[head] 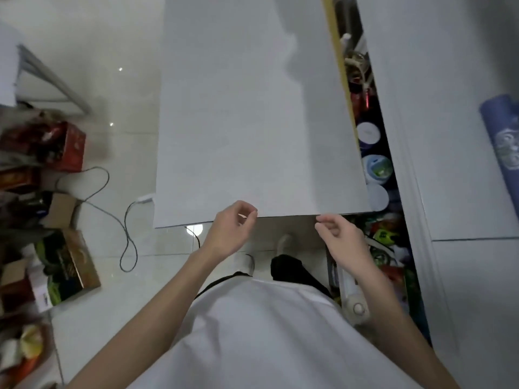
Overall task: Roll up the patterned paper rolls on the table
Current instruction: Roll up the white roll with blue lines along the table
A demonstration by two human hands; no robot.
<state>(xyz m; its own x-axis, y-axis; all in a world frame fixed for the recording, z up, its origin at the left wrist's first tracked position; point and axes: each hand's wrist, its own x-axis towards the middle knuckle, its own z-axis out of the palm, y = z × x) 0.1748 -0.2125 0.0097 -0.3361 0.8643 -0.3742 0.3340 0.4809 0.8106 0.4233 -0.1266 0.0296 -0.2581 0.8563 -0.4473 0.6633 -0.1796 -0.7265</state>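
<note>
Our sheet runs lengthwise away from us, its near edge touching our curled left hand, grip unclear, our slack, empty right hand just short.

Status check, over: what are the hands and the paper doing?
Left hand at near edge of white sheet, grip unclear. Right hand loose, just short of it. Sheet flat, unrolled. Blue roll lies aside, right.

The paper sheet is looking matt and smooth; the floor tiles are gleaming glossy; the shirt is showing plain cloth.
</note>
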